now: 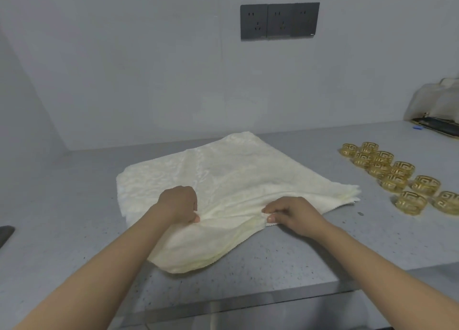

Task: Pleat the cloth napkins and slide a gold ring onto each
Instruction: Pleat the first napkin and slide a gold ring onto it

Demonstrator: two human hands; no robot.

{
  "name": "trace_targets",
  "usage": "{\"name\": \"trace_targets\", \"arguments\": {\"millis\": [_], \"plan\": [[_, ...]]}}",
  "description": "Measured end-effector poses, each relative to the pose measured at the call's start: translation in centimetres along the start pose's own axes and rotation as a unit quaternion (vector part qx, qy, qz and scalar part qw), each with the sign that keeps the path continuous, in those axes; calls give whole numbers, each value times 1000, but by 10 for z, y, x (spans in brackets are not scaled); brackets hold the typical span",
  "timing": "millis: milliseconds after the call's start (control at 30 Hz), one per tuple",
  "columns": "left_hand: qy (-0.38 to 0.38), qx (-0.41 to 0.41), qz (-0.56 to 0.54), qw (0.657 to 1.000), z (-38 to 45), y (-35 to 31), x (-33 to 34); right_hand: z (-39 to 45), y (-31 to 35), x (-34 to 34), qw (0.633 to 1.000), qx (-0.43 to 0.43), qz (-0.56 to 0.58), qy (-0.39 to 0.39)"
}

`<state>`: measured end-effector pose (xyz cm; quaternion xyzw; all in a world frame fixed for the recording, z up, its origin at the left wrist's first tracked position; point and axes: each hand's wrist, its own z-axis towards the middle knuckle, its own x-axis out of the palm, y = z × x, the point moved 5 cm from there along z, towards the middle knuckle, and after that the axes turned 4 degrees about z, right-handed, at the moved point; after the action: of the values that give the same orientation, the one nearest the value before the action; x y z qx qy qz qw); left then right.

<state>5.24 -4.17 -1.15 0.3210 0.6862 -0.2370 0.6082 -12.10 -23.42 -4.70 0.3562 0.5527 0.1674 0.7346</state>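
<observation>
Napkins [223, 180] partly under hands, stack count unclear

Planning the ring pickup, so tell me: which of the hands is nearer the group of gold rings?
Right. The right hand pinches the napkin edge on the side facing the gold rings; the left hand grips the cloth farther away, across the napkin from them.
</observation>
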Motion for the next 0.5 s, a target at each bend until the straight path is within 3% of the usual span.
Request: {"name": "trace_targets", "arguments": {"millis": [133, 333, 500], "plan": [[9, -2, 45, 999, -18, -19, 7, -1, -8, -10, 1000, 0, -20, -6], [-63, -39, -72, 995, -32, -35, 13, -16, -21, -29, 996, 7, -42, -80], [-110, -17, -141, 984, -41, -38, 23, -33, -29, -36, 998, 41, -44, -8]]}}
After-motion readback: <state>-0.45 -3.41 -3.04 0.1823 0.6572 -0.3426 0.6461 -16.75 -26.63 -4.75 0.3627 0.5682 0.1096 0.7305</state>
